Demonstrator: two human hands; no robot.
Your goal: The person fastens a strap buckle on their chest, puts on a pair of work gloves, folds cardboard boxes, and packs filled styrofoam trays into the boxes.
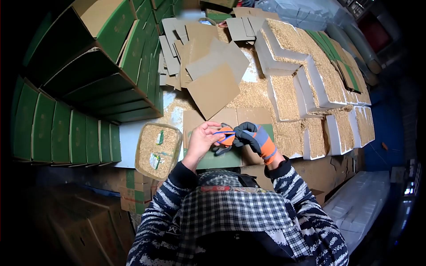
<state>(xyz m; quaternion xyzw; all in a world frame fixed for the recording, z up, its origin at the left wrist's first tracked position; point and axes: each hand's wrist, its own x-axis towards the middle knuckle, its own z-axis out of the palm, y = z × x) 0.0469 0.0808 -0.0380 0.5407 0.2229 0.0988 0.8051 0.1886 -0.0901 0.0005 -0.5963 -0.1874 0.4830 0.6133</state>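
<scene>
My left hand [202, 141] is bare and pinches the cuff of an orange and dark grey work glove [227, 139]. The cuff has a blue edge and its opening faces up. My right hand [259, 141] wears a matching glove, and its bent fingers grip the other side of the loose glove. Below the dark fingers of the loose glove lies a flat cardboard piece [206, 161] with green printing, at the table's near edge.
A tub of grainy, straw-coloured material [144, 146] with small green packets stands left. Green cartons [62, 133] are stacked beyond it. Loose cardboard sheets [215, 91] lie ahead. White boxes filled with similar material [284, 97] stand right, with folded green cardboard [339, 62] on top.
</scene>
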